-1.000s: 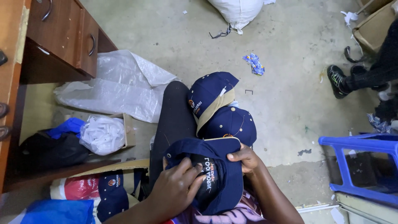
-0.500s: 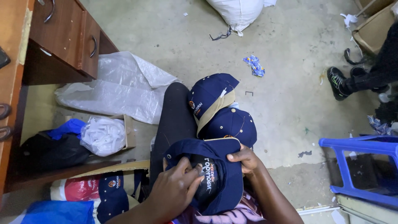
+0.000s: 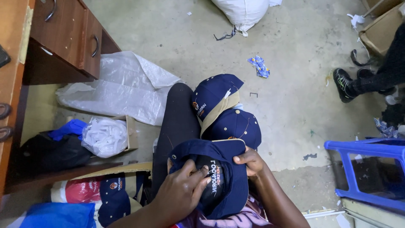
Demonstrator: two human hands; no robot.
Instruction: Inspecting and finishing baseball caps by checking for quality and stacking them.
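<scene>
Navy cap [image 3: 228, 185] gripped on lap: left hand [image 3: 179, 194] pinching crown, right hand [image 3: 249, 162] clamping brim. Best kept taut, finished caps [image 3: 223, 109] undisturbed.

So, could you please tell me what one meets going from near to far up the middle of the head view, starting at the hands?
Left hand and right hand on the navy cap → second navy cap → third navy cap with a tan underbrim → blue crumpled wrapper → white sack.
</scene>
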